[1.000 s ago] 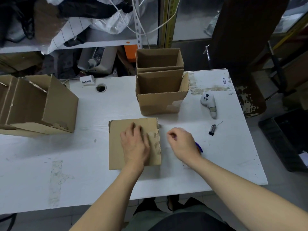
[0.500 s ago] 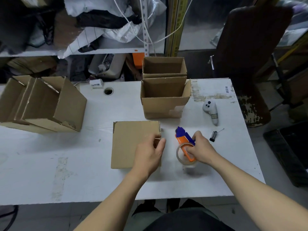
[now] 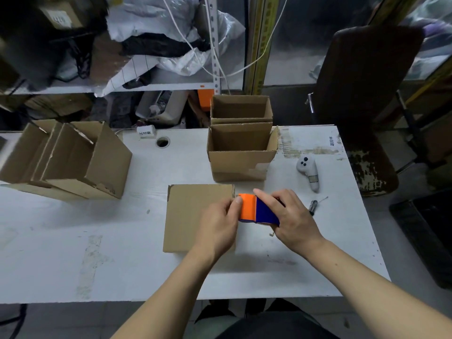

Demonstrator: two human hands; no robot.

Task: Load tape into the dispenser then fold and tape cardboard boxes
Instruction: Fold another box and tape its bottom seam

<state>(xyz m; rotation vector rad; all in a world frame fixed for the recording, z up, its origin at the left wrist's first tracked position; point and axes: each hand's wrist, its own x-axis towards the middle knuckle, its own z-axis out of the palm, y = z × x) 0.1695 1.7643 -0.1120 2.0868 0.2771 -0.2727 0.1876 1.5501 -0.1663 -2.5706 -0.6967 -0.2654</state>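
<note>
A closed cardboard box (image 3: 193, 216) lies flat on the white table (image 3: 122, 265) in front of me. At its right edge I hold an orange and blue tape dispenser (image 3: 256, 209) between both hands. My right hand (image 3: 291, 216) grips the blue part from the right, with the index finger laid over the top. My left hand (image 3: 217, 226) rests on the box's right side and its fingers pinch the dispenser's orange end. The tape roll is hidden under my hands.
Two open boxes (image 3: 241, 148) stand behind the flat one. Several more open boxes (image 3: 71, 157) lie at the left. A white controller (image 3: 309, 172) and a small dark tool (image 3: 313, 207) lie at the right. A brown chair (image 3: 364, 99) stands past the table's right corner.
My right hand picked up the dispenser from the table and brought it left to the box's right edge. My left hand shifted from the box top to the dispenser's orange end.
</note>
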